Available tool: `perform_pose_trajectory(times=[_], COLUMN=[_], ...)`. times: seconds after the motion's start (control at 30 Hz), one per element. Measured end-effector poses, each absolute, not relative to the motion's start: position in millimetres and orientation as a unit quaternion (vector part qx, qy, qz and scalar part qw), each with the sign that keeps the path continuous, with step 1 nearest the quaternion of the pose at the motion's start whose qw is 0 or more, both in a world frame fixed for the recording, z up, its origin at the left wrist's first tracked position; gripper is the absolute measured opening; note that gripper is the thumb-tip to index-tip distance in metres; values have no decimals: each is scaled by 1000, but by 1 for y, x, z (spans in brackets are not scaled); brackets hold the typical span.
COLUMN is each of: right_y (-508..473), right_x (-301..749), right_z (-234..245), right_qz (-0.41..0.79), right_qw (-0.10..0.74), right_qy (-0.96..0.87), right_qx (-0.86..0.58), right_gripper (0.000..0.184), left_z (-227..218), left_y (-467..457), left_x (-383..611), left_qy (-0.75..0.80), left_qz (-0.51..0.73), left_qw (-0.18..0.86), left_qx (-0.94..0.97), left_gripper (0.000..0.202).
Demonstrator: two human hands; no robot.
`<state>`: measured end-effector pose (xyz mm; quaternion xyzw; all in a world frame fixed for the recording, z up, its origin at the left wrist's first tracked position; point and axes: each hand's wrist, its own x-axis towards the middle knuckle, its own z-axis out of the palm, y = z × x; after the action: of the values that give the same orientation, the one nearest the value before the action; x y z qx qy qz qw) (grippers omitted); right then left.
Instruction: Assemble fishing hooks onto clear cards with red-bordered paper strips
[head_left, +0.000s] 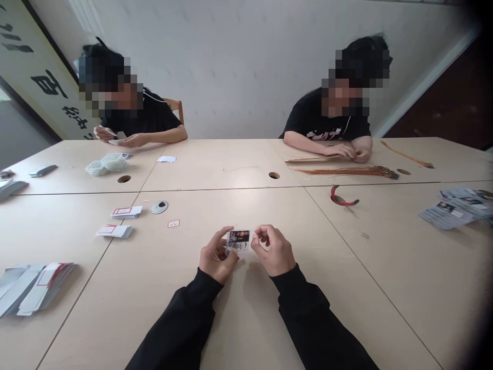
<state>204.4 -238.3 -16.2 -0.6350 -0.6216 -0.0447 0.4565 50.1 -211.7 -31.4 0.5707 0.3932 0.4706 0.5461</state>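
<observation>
The left sleeve (175, 324) and right sleeve (311, 318) are plain, matte black, full-length fabric, each ending in a close cuff at the wrist of the bare left hand (219, 255) and bare right hand (274, 250).

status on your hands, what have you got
Left hand pinching small printed card. Right hand at its right edge, contact unclear. Nearest loose item: small red-outlined label, ahead left, apart from hands.

A white wall (239, 67) runs behind the pale wooden surface (219, 172) of joined tables, with a chair back (176, 109) before it. A black-lettered calligraphy panel (46, 87) fills the left, white trim (423, 82) edges a dark doorway (435, 97) at right.
</observation>
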Motion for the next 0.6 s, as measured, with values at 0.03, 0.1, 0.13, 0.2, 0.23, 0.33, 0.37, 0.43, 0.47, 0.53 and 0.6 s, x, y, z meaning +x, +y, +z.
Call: perform_pose_trajectory(times=[0.03, 0.1, 0.13, 0.2, 0.23, 0.33, 0.37, 0.43, 0.47, 0.53, 0.6], right_y=[-239, -239, -239, -239, -239, -239, -239, -239, -239, -239, -239], right_x=[204, 203, 202, 202, 202, 201, 201, 200, 200, 200, 200], right_z=[-15, -14, -13, -12, -12, -13, -13, -14, -14, -14, -14], right_qz=[-43, -39, -37, -39, -39, -36, -36, -33, -30, -26, -28], right_qw=[462, 464, 461, 457, 456, 461, 463, 470, 474, 480, 481], right_qy=[-622, -635, -643, -655, -657, -657, -657, -653, -650, -646, -646], right_qx=[-631, -617, -610, -601, -599, -595, -594, -593, -593, -593, -592], right_gripper=[5, 8, 9, 11, 12, 11, 11, 11, 11, 12, 12], left_z=[-30, -26, -25, -23, -22, -21, -20, -19, -18, -16, -15], left_y=[-212, -212, -212, -213, -213, -214, -214, -214, -214, -215, -215], left_x=[50, 50, 50, 50, 50, 50, 50, 50, 50, 50, 49], left_qy=[393, 392, 392, 389, 388, 383, 381, 378, 377, 375, 370], left_qz=[469, 466, 465, 463, 463, 462, 463, 464, 465, 464, 464], left_qw=[557, 577, 586, 599, 604, 614, 616, 619, 620, 621, 625], left_qx=[562, 544, 536, 525, 521, 513, 511, 508, 508, 508, 507], left_gripper=[55, 55, 56, 57, 57, 57, 57, 57, 57, 57, 57])
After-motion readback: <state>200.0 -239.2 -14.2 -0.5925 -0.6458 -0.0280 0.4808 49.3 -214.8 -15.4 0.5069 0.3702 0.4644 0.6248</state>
